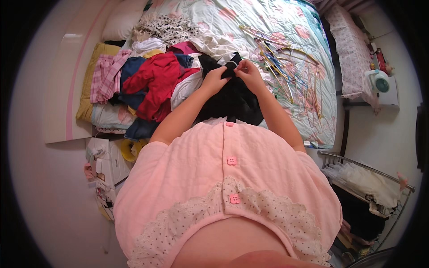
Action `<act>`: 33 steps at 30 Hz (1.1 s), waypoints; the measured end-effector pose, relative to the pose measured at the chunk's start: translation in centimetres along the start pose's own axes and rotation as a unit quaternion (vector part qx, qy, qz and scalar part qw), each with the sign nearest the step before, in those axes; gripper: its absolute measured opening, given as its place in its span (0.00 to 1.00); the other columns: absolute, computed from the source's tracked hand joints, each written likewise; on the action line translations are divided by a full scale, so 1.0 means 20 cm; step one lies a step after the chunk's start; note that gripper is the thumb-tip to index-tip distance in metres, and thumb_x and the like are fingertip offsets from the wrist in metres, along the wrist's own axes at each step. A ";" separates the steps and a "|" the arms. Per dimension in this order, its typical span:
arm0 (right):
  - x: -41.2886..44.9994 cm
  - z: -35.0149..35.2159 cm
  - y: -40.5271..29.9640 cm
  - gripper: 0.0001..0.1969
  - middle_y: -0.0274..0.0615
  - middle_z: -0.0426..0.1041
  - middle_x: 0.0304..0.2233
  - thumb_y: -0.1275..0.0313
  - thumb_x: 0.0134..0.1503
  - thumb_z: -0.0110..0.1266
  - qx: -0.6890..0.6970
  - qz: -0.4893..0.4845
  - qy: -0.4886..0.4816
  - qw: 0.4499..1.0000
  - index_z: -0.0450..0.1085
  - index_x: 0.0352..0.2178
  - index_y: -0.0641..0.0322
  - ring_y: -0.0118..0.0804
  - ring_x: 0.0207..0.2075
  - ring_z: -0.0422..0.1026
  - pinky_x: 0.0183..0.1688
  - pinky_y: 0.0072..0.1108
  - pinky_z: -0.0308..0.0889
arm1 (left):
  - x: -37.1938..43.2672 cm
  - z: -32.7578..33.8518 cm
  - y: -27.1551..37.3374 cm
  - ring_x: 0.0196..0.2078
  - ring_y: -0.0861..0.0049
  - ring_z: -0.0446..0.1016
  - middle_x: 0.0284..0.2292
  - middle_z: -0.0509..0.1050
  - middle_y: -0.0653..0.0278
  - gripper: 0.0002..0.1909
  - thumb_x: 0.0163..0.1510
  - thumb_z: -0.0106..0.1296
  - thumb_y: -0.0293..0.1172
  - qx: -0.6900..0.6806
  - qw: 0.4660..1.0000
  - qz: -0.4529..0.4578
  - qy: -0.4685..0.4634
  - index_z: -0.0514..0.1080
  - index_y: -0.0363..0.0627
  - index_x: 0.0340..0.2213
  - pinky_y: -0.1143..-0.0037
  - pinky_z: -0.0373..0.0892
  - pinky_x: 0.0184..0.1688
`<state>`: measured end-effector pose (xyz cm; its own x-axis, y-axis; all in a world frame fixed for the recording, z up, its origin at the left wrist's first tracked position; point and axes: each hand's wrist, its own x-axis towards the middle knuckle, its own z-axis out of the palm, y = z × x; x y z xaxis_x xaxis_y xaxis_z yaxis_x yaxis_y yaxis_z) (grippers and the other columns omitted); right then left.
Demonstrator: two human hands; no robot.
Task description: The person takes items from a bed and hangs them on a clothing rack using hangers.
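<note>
A black garment point(231, 100) lies on the bed in front of me, its upper part raised in both hands. My left hand point(216, 79) grips the black cloth at its left side. Beside it, my right hand point(247, 72) pinches at the garment's top edge, where a thin pale curved piece point(232, 63), perhaps part of a hanger, shows between the hands. To the left lie a red garment point(156, 82), blue denim point(130, 75) and a pink plaid cloth point(107, 77). A tangle of clothes hangers point(285, 63) spreads over the quilt at the right.
The floral quilt point(298, 20) covers the bed. Black-spotted white fabric point(167, 28) and a white pillow point(122, 20) lie towards the upper left. A metal rack point(368, 166) with clothes stands at the lower right, a small fan point(378, 81) above it. White drawers point(117, 160) stand lower left.
</note>
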<state>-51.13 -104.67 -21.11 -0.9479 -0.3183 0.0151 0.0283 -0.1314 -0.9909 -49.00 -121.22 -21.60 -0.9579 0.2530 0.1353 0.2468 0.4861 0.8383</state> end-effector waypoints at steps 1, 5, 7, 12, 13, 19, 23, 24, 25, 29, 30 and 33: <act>-0.01 0.00 0.02 0.08 0.31 0.64 0.25 0.81 0.44 0.50 0.000 -0.002 -0.001 1.000 0.59 0.26 0.62 0.21 0.29 0.66 0.32 0.12 0.61 | 0.00 -0.01 0.00 0.33 0.58 0.69 0.28 0.70 0.50 0.16 0.40 0.52 0.32 -0.001 0.999 -0.028 -0.029 0.65 0.38 0.32 0.69 0.63 0.34; -0.09 -0.04 0.25 0.25 0.42 0.64 0.32 0.70 0.34 0.62 -0.170 0.015 0.128 0.977 0.58 0.34 0.64 0.33 0.36 0.65 0.37 0.21 0.62 | -0.04 0.01 -0.07 0.30 0.58 0.69 0.25 0.69 0.50 0.12 0.41 0.51 0.30 -0.020 0.999 -0.042 0.013 0.66 0.38 0.29 0.71 0.63 0.31; -0.15 -0.09 0.40 0.31 0.44 0.63 0.33 0.64 0.31 0.64 -0.269 0.066 0.100 0.956 0.58 0.36 0.64 0.34 0.36 0.64 0.38 0.22 0.62 | -0.06 0.00 -0.08 0.29 0.58 0.68 0.24 0.69 0.51 0.12 0.41 0.51 0.30 -0.022 0.999 -0.038 0.018 0.66 0.37 0.29 0.72 0.63 0.30; -0.20 -0.03 0.43 0.33 0.49 0.67 0.30 0.60 0.34 0.61 -0.324 0.233 -0.012 0.917 0.56 0.39 0.66 0.41 0.31 0.68 0.35 0.24 0.63 | -0.09 0.01 -0.15 0.28 0.58 0.68 0.24 0.68 0.51 0.12 0.41 0.51 0.30 -0.054 0.997 -0.031 0.048 0.65 0.36 0.27 0.73 0.62 0.29; -0.20 -0.01 0.43 0.36 0.50 0.67 0.31 0.60 0.35 0.61 -0.352 0.212 -0.003 0.911 0.52 0.43 0.66 0.42 0.33 0.68 0.36 0.24 0.63 | -0.09 0.01 -0.18 0.27 0.68 0.67 0.23 0.68 0.57 0.11 0.42 0.51 0.28 -0.049 0.997 -0.035 0.047 0.65 0.37 0.28 0.75 0.62 0.29; -0.23 0.07 0.50 0.50 0.51 0.66 0.33 0.64 0.36 0.61 -0.133 0.175 0.060 0.974 0.32 0.53 0.61 0.42 0.34 0.67 0.38 0.24 0.62 | -0.10 0.01 -0.17 0.27 0.82 0.65 0.24 0.68 0.63 0.09 0.43 0.50 0.26 -0.067 0.996 -0.047 0.045 0.65 0.37 0.29 0.80 0.62 0.31; -0.26 0.06 0.47 0.55 0.52 0.66 0.36 0.69 0.34 0.62 -0.326 0.126 0.008 0.937 0.26 0.53 0.60 0.49 0.38 0.67 0.43 0.27 0.60 | -0.12 0.03 -0.20 0.29 0.84 0.65 0.26 0.68 0.66 0.10 0.44 0.50 0.26 -0.220 0.971 -0.074 0.055 0.64 0.38 0.30 0.82 0.62 0.32; -0.25 0.04 0.48 0.47 0.55 0.66 0.35 0.70 0.36 0.60 -0.319 0.161 0.040 0.933 0.36 0.53 0.61 0.51 0.38 0.66 0.42 0.28 0.61 | -0.12 0.03 -0.22 0.29 0.84 0.65 0.26 0.68 0.66 0.10 0.44 0.50 0.26 -0.220 0.971 -0.074 0.057 0.64 0.38 0.30 0.82 0.62 0.32; -0.24 -0.01 0.54 0.47 0.55 0.66 0.35 0.70 0.36 0.60 -0.319 0.161 0.043 0.933 0.36 0.53 0.61 0.51 0.38 0.66 0.42 0.28 0.61 | -0.12 0.04 -0.22 0.29 0.84 0.65 0.26 0.68 0.67 0.10 0.44 0.50 0.26 -0.185 0.979 -0.080 0.031 0.64 0.38 0.31 0.82 0.62 0.33; -0.21 -0.06 0.60 0.22 0.61 0.64 0.36 0.73 0.41 0.52 -0.381 0.156 0.001 0.911 0.56 0.39 0.69 0.55 0.40 0.63 0.41 0.31 0.60 | -0.13 0.04 -0.24 0.30 0.85 0.65 0.27 0.68 0.68 0.11 0.43 0.51 0.26 -0.154 0.984 -0.085 0.008 0.65 0.38 0.31 0.82 0.62 0.34; -0.23 -0.05 0.59 0.22 0.58 0.65 0.36 0.75 0.41 0.50 -0.379 0.125 0.058 0.915 0.57 0.40 0.66 0.54 0.40 0.63 0.41 0.30 0.60 | -0.14 0.03 -0.21 0.30 0.85 0.65 0.27 0.68 0.68 0.11 0.43 0.51 0.26 -0.154 0.984 -0.086 0.008 0.65 0.38 0.31 0.82 0.62 0.34; -0.23 -0.07 0.56 0.21 0.55 0.66 0.36 0.77 0.41 0.48 -0.360 0.060 0.132 0.922 0.57 0.40 0.64 0.55 0.40 0.63 0.41 0.30 0.59 | -0.15 0.01 -0.15 0.27 0.81 0.66 0.23 0.69 0.64 0.12 0.41 0.53 0.31 -0.224 0.970 -0.090 0.013 0.65 0.35 0.26 0.79 0.62 0.31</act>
<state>-46.86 -103.36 -32.42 -0.9985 -0.0369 -0.0393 0.0108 0.5772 -0.8165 -46.84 -123.32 -24.68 -0.9844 0.1739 -0.0260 -0.0075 0.1066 0.9943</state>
